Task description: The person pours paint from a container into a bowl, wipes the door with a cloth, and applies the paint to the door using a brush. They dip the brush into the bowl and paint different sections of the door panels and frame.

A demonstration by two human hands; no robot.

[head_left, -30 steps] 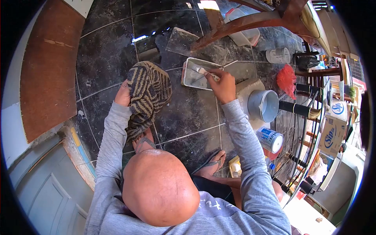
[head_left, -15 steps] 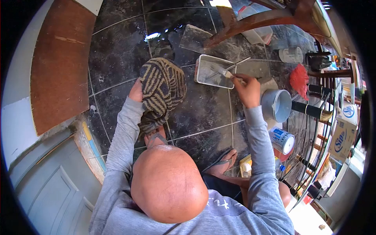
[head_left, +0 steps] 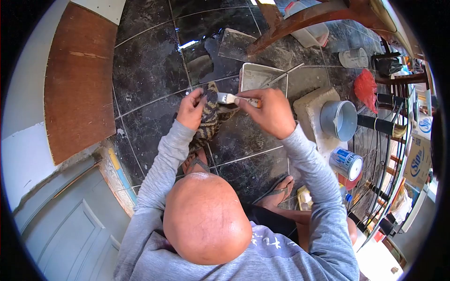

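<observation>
Low over the dark floor [head_left: 150, 61], the left hand [head_left: 191, 110] is closed on a striped cloth [head_left: 209, 122] and bunches it up against the brush [head_left: 228, 98]. The right hand [head_left: 271, 112] grips the brush handle. The bristles point to 9 o'clock, into the cloth, likely so it can rub them. A tray [head_left: 260, 77] lies near at 12 o'clock and a grey bucket [head_left: 338, 120] at 3 o'clock, both easy to reach.

Just below the tray [head_left: 262, 77], the brush [head_left: 228, 98] has its handle buried in the right hand [head_left: 269, 112] and its bristle tips lost against the striped cloth [head_left: 208, 125], which the left hand [head_left: 190, 110] partly covers, and the label on the can [head_left: 346, 162] lower right of the tray is too small to read.
</observation>
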